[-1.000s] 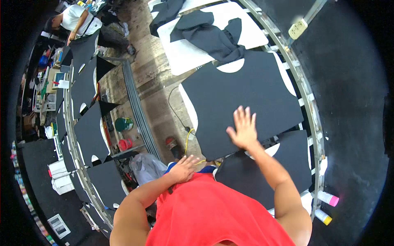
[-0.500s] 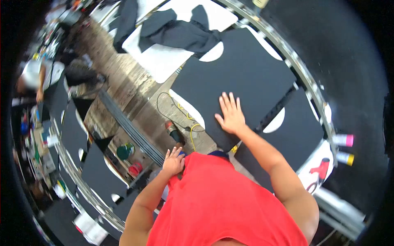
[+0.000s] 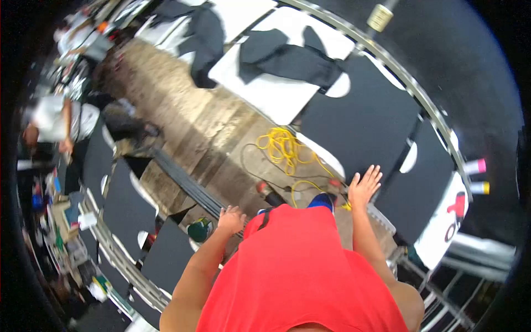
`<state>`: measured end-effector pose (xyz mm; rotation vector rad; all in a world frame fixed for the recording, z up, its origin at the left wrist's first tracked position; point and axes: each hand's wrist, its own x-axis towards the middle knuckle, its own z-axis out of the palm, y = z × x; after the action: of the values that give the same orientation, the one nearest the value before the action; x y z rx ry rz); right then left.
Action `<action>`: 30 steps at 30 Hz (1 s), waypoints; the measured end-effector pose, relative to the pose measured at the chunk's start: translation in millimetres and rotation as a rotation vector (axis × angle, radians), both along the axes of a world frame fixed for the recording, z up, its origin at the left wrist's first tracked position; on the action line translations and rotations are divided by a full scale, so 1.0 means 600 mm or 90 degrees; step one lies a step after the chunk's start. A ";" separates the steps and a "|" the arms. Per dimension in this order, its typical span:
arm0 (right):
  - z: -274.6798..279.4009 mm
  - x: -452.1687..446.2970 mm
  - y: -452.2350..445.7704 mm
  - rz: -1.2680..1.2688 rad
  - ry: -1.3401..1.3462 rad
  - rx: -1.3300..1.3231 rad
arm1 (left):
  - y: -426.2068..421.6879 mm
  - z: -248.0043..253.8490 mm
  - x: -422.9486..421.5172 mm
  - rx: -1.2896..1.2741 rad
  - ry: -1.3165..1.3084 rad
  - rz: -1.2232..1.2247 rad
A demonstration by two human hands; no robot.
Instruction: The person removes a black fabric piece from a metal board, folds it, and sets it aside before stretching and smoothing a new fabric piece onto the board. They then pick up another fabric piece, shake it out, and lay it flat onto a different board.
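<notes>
My right hand point(image 3: 364, 186) is open, fingers spread, at the near edge of a black fabric panel point(image 3: 362, 113); whether it presses on it I cannot tell. Beside it lies another black panel point(image 3: 417, 182), with a rounded patch of white board point(image 3: 409, 157) showing between the two. My left hand point(image 3: 231, 219) hangs by the side of my red top, fingers apart, holding nothing that I can see. A dark green container point(image 3: 199, 229) stands just left of it. Loose black fabric point(image 3: 290, 60) lies crumpled on a white board point(image 3: 271, 97) farther along.
A metal rail point(image 3: 412, 83) curves behind the boards. On the worn floor point(image 3: 191, 116) lie a coiled yellow cord point(image 3: 281, 148) and grey bars point(image 3: 185, 180). A red tool point(image 3: 457, 205) sits at right. Another person point(image 3: 61, 122) stands at far left, near more black panels point(image 3: 127, 205).
My right hand has moved from the middle of the black panel to its near edge. My view has shifted, showing more floor and the yellow coil. My left hand stays low, spread.
</notes>
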<state>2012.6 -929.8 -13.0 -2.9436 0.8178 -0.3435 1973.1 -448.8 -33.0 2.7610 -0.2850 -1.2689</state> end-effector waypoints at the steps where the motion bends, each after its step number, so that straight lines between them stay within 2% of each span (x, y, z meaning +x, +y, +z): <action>1: 0.011 0.014 0.023 0.035 0.030 -0.004 | 0.022 0.000 -0.005 0.008 -0.011 0.025; 5: -0.016 -0.006 0.036 0.043 0.108 -0.013 | 0.065 -0.003 -0.013 -0.013 -0.057 0.121; 8: 0.000 -0.041 0.039 0.022 0.181 -0.006 | 0.078 -0.007 -0.030 -0.034 -0.042 0.198; 10: 0.060 -0.045 0.056 0.029 0.320 -0.060 | 0.078 -0.009 -0.056 -0.042 -0.005 0.245; 11: 0.109 -0.009 0.059 0.028 0.314 -0.064 | 0.073 -0.008 -0.064 -0.037 0.032 0.278; 13: 0.199 0.105 0.063 0.055 0.568 0.207 | 0.077 -0.034 -0.086 -0.035 0.067 0.317; 14: 0.155 0.131 0.042 0.105 0.418 0.126 | 0.088 -0.078 -0.099 -0.088 0.086 0.242; 15: 0.129 0.175 0.035 0.147 0.296 0.114 | 0.090 -0.104 -0.101 -0.142 0.102 0.169; 16: 0.118 0.232 0.040 0.184 0.205 0.128 | 0.056 0.006 -0.050 -0.101 0.152 0.200; 17: 0.111 0.298 0.050 0.252 0.162 0.142 | 0.051 0.003 -0.047 -0.100 0.149 0.213; 19: 0.112 0.425 0.112 0.367 0.041 0.193 | 0.051 -0.010 -0.044 -0.127 0.058 0.374; 20: 0.115 0.481 0.149 0.426 0.042 0.194 | 0.056 -0.046 -0.054 -0.119 0.051 0.390; 21: 0.077 0.540 0.176 0.491 -0.043 0.179 | 0.066 -0.104 -0.064 -0.112 0.012 0.366; 22: 0.080 0.589 0.222 0.529 -0.060 0.195 | 0.070 -0.130 -0.059 -0.103 -0.027 0.343; 23: 0.065 0.637 0.262 0.550 -0.022 0.187 | 0.059 -0.102 -0.038 -0.094 -0.037 0.368; 25: 0.114 0.695 0.345 0.575 -0.048 0.138 | 0.025 -0.013 0.022 -0.095 -0.027 0.543; 27: 0.156 0.743 0.391 0.478 -0.051 0.041 | 0.004 0.031 0.059 -0.115 -0.070 0.643; 28: 0.098 0.785 0.395 0.427 -0.037 -0.010 | -0.008 0.054 0.078 -0.163 -0.133 0.664; 29: 0.069 0.825 0.396 0.435 0.055 0.057 | -0.017 0.067 0.096 -0.211 -0.193 0.674; 30: 0.075 0.839 0.416 0.442 0.076 0.222 | -0.022 0.067 0.109 -0.236 -0.275 0.688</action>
<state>2516.0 -680.4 32.0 -2.7007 -0.1594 0.0246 2038.8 -461.9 7.5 2.2007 0.7665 -0.3006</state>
